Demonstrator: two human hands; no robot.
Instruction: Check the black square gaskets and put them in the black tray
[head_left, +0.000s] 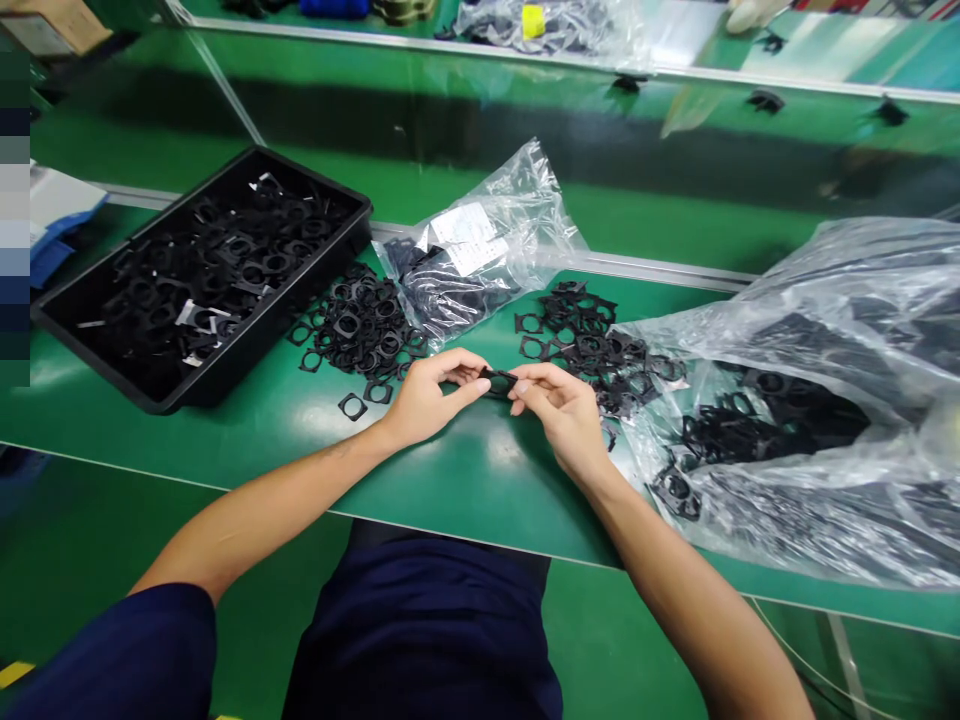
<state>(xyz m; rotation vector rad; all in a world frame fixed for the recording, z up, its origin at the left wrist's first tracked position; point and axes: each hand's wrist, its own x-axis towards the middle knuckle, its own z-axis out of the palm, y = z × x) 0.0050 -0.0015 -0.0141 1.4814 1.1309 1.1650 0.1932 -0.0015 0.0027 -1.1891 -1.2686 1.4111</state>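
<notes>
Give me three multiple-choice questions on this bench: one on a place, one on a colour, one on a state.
1. Where is the black plastic tray relative to the hands?
A) To their right
B) To their left
C) Beneath them

2. What colour is the bench top?
A) White
B) Blue
C) Green

3. What are the left hand and right hand doing?
A) Pinching one black ring-shaped part between them
B) Lying apart, empty
C) Reaching inside a bag

Answers:
1: B, the tray sits left of both hands.
2: C, green shows around the hands.
3: A, both hands' fingertips meet on the part.

Matt black rubber gaskets [577, 335], glossy clear plastic bag [825, 290], black plastic tray [285, 310], smooth green mat [480, 480]
</notes>
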